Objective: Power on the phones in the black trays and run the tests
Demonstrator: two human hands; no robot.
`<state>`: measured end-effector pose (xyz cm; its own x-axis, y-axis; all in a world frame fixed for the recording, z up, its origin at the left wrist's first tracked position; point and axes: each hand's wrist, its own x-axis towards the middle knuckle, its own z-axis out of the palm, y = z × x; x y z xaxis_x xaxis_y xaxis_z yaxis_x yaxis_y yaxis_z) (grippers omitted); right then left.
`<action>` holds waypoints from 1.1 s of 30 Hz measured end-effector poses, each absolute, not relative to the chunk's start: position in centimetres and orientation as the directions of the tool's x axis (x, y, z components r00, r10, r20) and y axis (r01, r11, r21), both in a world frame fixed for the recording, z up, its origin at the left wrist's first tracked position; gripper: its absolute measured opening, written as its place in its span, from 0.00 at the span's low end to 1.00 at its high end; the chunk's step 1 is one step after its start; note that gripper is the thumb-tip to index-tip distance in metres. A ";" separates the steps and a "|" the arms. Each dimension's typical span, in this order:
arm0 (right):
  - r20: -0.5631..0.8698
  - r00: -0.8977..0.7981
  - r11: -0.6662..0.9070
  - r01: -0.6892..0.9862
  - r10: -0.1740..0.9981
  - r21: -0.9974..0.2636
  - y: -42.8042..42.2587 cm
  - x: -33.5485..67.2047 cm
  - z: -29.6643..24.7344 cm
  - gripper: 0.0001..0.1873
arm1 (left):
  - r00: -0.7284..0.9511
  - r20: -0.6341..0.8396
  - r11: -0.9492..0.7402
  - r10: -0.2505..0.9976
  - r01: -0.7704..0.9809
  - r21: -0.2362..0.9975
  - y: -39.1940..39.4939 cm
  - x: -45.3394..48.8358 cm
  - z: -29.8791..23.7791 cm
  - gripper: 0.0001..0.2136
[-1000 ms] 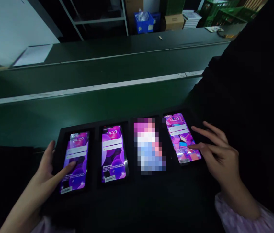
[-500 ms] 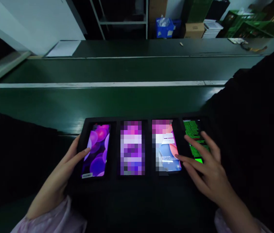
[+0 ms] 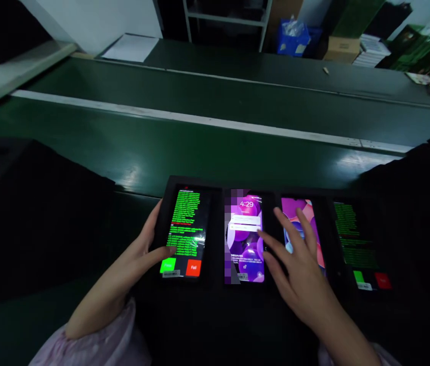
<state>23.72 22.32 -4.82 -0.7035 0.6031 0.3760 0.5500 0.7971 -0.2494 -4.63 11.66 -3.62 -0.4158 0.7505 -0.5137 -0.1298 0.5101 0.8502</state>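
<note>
Dark green worktop (image 3: 123,147) carries a black tray (image 3: 215,185) of four lit phones at lower centre, where the spread right hand (image 3: 295,264) could mis-tap the third phone (image 3: 302,223), while the left hand (image 3: 139,254), thumb extended, could mis-press the first phone's (image 3: 185,231) buttons.

The person's two hands are bare, with no gloves, rings or watch to be seen. The left hand (image 3: 139,259) comes out of a loose, pale pink sleeve (image 3: 96,340) whose cuff is gathered into soft folds at the wrist; this sleeve fills the picture's 7 o'clock corner. The right hand (image 3: 299,274) has slim fingers (image 3: 281,226) with short, unpainted nails. Its forearm is bare down to the lower edge, where a sliver of the same pale pink cloth (image 3: 385,353) shows at about 5 o'clock. The dim light leaves finer detail unreadable.
</note>
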 end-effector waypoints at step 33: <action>0.615 -0.558 0.820 0.483 0.557 -0.305 22.3 28.5 -3.4 0.14 | -0.234 -0.460 0.496 0.857 0.130 0.858 9.8 -7.3 -5.4 0.65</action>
